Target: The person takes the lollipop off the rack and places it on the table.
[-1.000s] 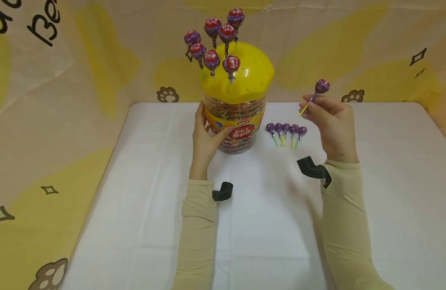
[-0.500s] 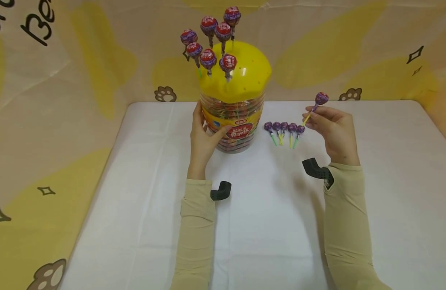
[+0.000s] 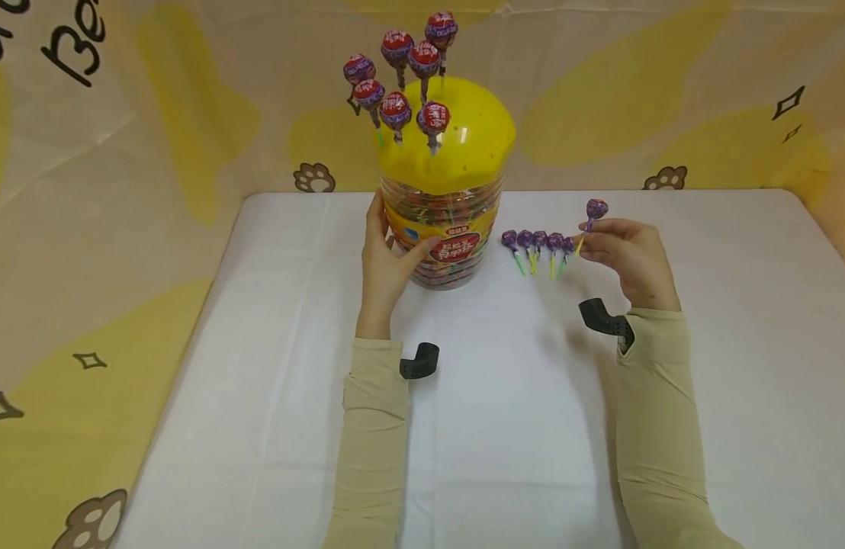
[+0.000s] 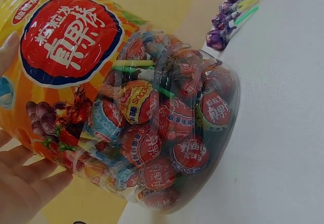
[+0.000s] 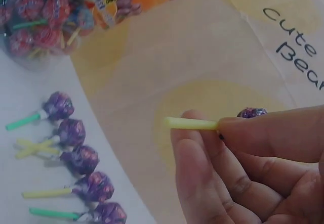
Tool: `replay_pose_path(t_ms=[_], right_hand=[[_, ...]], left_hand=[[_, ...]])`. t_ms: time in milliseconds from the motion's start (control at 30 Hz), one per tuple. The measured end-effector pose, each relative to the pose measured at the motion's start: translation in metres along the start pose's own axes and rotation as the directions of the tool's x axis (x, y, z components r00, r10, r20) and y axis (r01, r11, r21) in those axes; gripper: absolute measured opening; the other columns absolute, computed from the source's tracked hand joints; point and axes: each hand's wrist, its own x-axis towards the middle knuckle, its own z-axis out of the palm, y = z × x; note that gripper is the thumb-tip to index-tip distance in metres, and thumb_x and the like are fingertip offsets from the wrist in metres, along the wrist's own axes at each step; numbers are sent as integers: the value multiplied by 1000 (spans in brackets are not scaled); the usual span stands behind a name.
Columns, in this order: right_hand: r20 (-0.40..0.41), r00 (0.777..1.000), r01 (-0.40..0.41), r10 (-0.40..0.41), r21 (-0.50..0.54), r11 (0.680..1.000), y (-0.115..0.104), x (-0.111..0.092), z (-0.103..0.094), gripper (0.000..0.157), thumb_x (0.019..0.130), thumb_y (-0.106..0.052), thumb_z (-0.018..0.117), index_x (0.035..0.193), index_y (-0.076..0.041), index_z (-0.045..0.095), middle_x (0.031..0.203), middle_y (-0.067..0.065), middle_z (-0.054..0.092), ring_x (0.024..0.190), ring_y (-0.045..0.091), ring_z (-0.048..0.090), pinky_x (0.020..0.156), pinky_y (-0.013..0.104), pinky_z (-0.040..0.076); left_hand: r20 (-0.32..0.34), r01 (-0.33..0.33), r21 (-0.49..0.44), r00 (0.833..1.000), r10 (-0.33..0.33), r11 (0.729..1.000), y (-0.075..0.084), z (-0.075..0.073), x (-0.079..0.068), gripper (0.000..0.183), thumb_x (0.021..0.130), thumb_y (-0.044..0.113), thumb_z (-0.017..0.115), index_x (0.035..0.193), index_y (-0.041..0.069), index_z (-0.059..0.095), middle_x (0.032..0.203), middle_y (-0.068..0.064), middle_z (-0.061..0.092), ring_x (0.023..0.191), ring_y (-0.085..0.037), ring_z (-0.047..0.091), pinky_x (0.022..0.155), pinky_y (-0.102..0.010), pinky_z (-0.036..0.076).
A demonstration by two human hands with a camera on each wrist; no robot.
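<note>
Down comes the purple-wrapped lollipop (image 3: 597, 208), its yellow stick (image 5: 190, 124) pinched by the right hand (image 3: 631, 258). A row of five lollipops (image 3: 540, 241), print seemingly too blurred to read, lies between it and the candy jar (image 3: 464, 252), labelled 粒粒发. The left hand (image 3: 387, 273) grips that jar; backdrop (image 5: 147, 52) says "Cute Bear".

In the right wrist view, the right hand (image 5: 258, 171) mostly hides the held lollipop's head (image 5: 252, 113), while the jar (image 5: 48, 14) is cut off at ten o'clock. The left wrist view crops the row of lollipops (image 4: 228, 7) at one o'clock.
</note>
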Motion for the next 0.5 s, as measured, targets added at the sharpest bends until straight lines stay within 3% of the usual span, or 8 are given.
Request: replay_pose_path(t_ms=[200,367,500], right_hand=[[9,997,-78,80,-113,991,6,3,-10,11,87,7,59,83,-1,65,78,3,68,67,14,66,66,22,56],[15,991,-128,134,-196,972,12,6,-19,3,88,5,60,89,3,62,78,1,69,69,12,67,67,21,56],[12,982,-183,189,-198,963,18,8,-27,8,90,4,58,96,9,59,78,1,70,71,11,68,68,21,56]], left_hand=[[1,9,-5,1000,-9,1000,1,0,0,92,82,22,75,151,13,15,153,-5,23,139,-22,24,111,-45,27],[1,14,-7,1000,-14,1000,1,-1,0,92,82,22,75,151,12,15,154,-5,23,140,-22,24,111,-45,27],[0,14,-4,1000,-14,1000,1,0,0,93,82,23,76,151,12,15,154,-5,23,139,-23,24,111,-45,27]])
